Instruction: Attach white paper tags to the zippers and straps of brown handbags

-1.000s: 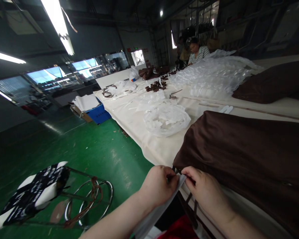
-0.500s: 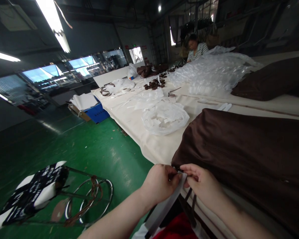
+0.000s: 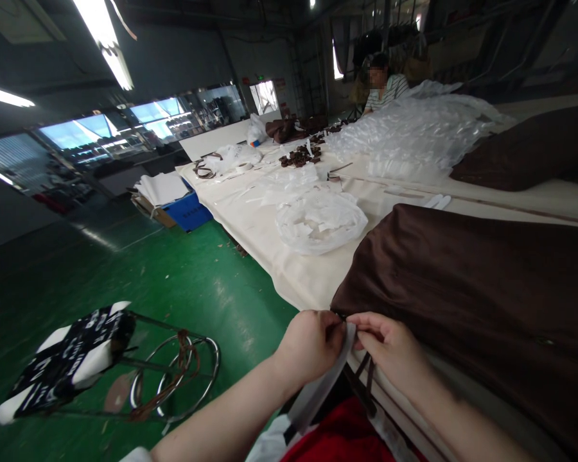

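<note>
My left hand (image 3: 311,343) is closed in a pinch on a white strip (image 3: 324,384), which hangs down toward my lap. Opposite it, my right hand (image 3: 390,346) has thumb and fingers drawn together at the strip's upper end. Their fingertips meet by the near left corner of a large dark brown fabric piece (image 3: 472,276) lying on the table. What exactly sits between the fingertips is partly hidden. Narrow dark straps (image 3: 368,375) hang below my right hand.
On the cream-covered table (image 3: 250,224) lie a clear plastic bag (image 3: 320,221), small brown pieces (image 3: 301,156) and heaped plastic (image 3: 428,131). Across it sits a person (image 3: 388,90). A stool (image 3: 72,359) stands on the green floor at left, a blue box (image 3: 187,210) beyond.
The view has shifted slightly. Both hands stay together at the fabric corner, and less of the strip's end shows between the fingers.
</note>
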{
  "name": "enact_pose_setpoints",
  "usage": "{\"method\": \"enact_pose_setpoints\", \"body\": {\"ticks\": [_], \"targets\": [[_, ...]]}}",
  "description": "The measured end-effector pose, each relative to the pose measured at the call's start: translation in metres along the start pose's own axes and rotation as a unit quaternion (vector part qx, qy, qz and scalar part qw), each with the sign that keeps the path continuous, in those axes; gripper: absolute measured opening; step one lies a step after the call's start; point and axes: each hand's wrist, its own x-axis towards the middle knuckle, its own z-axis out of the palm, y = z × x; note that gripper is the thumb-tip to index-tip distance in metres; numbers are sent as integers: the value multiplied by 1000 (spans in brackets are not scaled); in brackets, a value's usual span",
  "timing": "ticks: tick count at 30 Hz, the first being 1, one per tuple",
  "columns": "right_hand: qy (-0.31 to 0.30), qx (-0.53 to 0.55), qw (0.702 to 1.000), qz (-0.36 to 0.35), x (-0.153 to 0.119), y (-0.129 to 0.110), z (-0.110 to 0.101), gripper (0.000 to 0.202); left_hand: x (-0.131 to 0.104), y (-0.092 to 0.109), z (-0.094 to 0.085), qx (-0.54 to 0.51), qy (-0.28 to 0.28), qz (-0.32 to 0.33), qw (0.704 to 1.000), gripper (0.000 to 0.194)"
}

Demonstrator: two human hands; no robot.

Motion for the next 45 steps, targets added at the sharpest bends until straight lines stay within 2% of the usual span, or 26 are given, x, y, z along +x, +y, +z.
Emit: {"method": "enact_pose_setpoints", "body": {"ticks": [3, 7, 11, 15, 20, 24, 26, 30, 33, 35, 39, 41, 43, 45], "targets": [[13, -5, 1000, -3, -2, -2, 0, 31, 0, 0, 1, -22, -1, -5, 1000, 28], [18, -14, 1000, 6, -2, -1, -1, 31, 4, -2, 6, 0, 16, -34, 999, 28], [-4, -23, 999, 23, 0, -2, -3, 26, 8, -4, 7, -5, 23, -26, 999, 26], [-23, -83, 996, -28, 3, -2, -5, 22, 6, -5, 5, -41, 9, -2, 999, 25], [-29, -226, 967, -109, 3, -3, -10, 17, 5, -2, 7, 11, 30, -26, 999, 26], [29, -356, 927, -111, 1, 2, -9, 19, 4, -1, 11, 38, 47, -40, 997, 29], [44, -382, 917, -105, 0, 6, -6, 20, 4, 0, 11, 26, 44, -41, 998, 29], [60, -382, 915, -116, 1, 10, -2, 20, 2, 1, 11, -10, 44, -38, 998, 26], [66, -364, 923, -107, 0, 6, -2, 19, 2, 0, 13, -46, 48, -46, 997, 20], [62, -327, 940, -73, -2, 1, -3, 20, 3, -3, 14, -82, 48, -49, 994, 20], [-22, -128, 989, 77, -4, -5, 0, 32, 6, -12, 15, -185, 26, -40, 982, 24], [-46, -10, 989, 138, -1, -4, 5, 38, 8, -16, 15, -225, 8, -34, 974, 25], [-26, 68, 985, 158, 4, 0, 11, 40, 8, -18, 13, -223, 0, -35, 974, 23], [8, 98, 982, 158, 9, 3, 17, 40, 8, -17, 12, -182, 10, -45, 982, 20]]}}
